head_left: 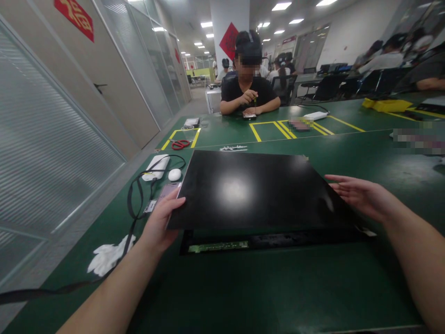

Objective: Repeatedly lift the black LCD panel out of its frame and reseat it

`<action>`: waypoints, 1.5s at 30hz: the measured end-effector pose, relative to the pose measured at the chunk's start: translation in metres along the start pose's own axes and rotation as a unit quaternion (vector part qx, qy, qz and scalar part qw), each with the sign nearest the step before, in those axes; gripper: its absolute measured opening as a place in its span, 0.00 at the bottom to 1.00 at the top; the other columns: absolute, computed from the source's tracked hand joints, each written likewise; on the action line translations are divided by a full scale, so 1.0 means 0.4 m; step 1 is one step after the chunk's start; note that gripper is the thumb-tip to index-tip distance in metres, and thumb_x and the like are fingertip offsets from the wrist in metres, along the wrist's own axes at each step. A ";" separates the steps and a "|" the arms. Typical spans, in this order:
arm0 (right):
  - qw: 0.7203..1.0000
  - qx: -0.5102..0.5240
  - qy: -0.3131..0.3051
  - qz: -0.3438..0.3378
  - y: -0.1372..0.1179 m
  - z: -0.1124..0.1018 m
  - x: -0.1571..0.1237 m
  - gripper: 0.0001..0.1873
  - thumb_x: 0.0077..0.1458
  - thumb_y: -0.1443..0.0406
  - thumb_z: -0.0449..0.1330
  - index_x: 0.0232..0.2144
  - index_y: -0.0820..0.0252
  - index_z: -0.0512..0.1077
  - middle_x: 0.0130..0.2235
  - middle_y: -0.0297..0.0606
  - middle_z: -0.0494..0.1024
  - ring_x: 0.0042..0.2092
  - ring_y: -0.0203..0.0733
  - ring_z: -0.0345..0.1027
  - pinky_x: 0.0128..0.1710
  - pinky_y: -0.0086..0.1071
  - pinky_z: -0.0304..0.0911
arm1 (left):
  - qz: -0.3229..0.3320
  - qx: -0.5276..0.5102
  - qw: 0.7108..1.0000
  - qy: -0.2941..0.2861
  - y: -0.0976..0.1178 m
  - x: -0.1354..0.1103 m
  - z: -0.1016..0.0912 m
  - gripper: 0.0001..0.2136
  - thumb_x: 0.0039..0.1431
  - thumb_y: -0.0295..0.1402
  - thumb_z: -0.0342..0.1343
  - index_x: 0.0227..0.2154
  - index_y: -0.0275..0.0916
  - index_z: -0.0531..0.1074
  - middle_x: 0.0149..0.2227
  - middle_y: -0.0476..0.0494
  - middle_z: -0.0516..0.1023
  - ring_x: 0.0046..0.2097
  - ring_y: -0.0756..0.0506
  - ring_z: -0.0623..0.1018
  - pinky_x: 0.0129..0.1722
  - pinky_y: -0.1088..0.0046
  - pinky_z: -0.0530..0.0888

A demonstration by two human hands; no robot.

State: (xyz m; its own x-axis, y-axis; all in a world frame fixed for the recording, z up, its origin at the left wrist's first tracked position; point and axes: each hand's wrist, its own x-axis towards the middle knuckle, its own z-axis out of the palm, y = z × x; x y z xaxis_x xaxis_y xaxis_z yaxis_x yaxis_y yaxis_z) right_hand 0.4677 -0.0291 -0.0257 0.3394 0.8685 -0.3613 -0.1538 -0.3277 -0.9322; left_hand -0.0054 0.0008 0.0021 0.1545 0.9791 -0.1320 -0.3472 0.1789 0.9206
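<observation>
A flat glossy black screen panel [264, 185] is raised and tilted over the green table, with a bright reflection on its face. My left hand [163, 222] grips its left edge, thumb on top and the other fingers hidden underneath. At the right edge is my right hand [366, 197], its fingers stretched out and apart; whether the fingertips touch the panel I cannot tell. Below the panel, a dark flat part [306, 238] lies on the table, mostly covered. A narrow green circuit board [219, 247] shows along its near side.
On my left lie a white glove [109, 255], a black strap [130, 204], a white box-like device [156, 167] and a round white case [174, 175]. Red-handled scissors [181, 144] rest farther back. Across the table [222, 292] sits a person [250, 83] holding a small tool.
</observation>
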 end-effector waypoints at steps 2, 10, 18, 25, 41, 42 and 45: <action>0.999 -0.013 0.041 -0.019 0.000 -0.001 0.003 0.20 0.45 0.70 0.60 0.43 0.55 0.75 0.36 0.42 0.85 0.35 0.41 0.80 0.32 0.28 0.75 | -0.003 0.003 1.000 0.008 -0.004 0.000 0.000 0.20 0.44 0.29 0.67 0.45 0.36 0.81 0.38 0.45 0.87 0.30 0.44 0.83 0.26 0.76 0.78; 0.994 -0.046 0.087 -0.042 -0.006 0.008 -0.008 0.16 0.51 0.72 0.57 0.43 0.58 0.72 0.31 0.45 0.84 0.31 0.43 0.80 0.29 0.29 0.75 | -0.012 0.011 1.000 0.021 -0.021 0.009 -0.001 0.21 0.43 0.30 0.67 0.44 0.36 0.82 0.38 0.44 0.87 0.34 0.41 0.84 0.26 0.76 0.77; 0.991 -0.095 0.089 -0.033 -0.003 0.012 -0.010 0.13 0.55 0.73 0.55 0.43 0.59 0.71 0.30 0.45 0.84 0.30 0.43 0.80 0.29 0.30 0.76 | -0.031 0.012 0.999 0.038 -0.034 0.018 -0.011 0.22 0.40 0.30 0.70 0.43 0.36 0.81 0.38 0.43 0.87 0.36 0.41 0.84 0.28 0.76 0.77; 0.989 -0.084 0.112 -0.046 -0.011 0.017 -0.014 0.12 0.55 0.75 0.54 0.40 0.59 0.72 0.28 0.44 0.83 0.29 0.41 0.79 0.27 0.28 0.75 | -0.046 0.031 0.998 0.019 -0.034 0.017 -0.001 0.22 0.42 0.33 0.71 0.45 0.41 0.81 0.43 0.42 0.86 0.42 0.38 0.84 0.28 0.75 0.76; 0.979 -0.135 0.137 -0.067 -0.016 0.039 -0.035 0.10 0.53 0.72 0.60 0.38 0.57 0.74 0.30 0.39 0.84 0.29 0.38 0.78 0.27 0.25 0.73 | -0.083 0.043 0.995 0.023 -0.043 0.021 0.004 0.23 0.46 0.29 0.66 0.50 0.39 0.79 0.39 0.41 0.86 0.37 0.40 0.85 0.27 0.74 0.77; 0.978 -0.141 0.138 -0.071 -0.016 0.042 -0.037 0.10 0.53 0.72 0.60 0.38 0.57 0.74 0.31 0.38 0.84 0.29 0.37 0.77 0.27 0.25 0.73 | -0.084 0.043 0.995 0.022 -0.044 0.022 0.004 0.23 0.46 0.28 0.66 0.49 0.39 0.79 0.40 0.41 0.86 0.38 0.39 0.85 0.28 0.74 0.77; 0.973 -0.162 0.139 -0.085 -0.011 0.048 -0.036 0.10 0.52 0.71 0.61 0.37 0.57 0.75 0.32 0.37 0.84 0.28 0.34 0.76 0.27 0.23 0.71 | -0.086 0.046 0.995 0.027 -0.047 0.023 0.007 0.22 0.46 0.28 0.66 0.48 0.38 0.79 0.40 0.41 0.86 0.41 0.39 0.84 0.28 0.74 0.77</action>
State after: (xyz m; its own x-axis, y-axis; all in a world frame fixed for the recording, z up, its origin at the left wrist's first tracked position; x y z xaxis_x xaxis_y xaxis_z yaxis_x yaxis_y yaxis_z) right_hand 0.4457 -0.0331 -0.0160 0.5801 0.8002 -0.1521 0.2108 -0.3279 -0.9209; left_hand 0.0051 0.0063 -0.0155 0.1526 0.9393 -0.3072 -0.2343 0.3364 0.9121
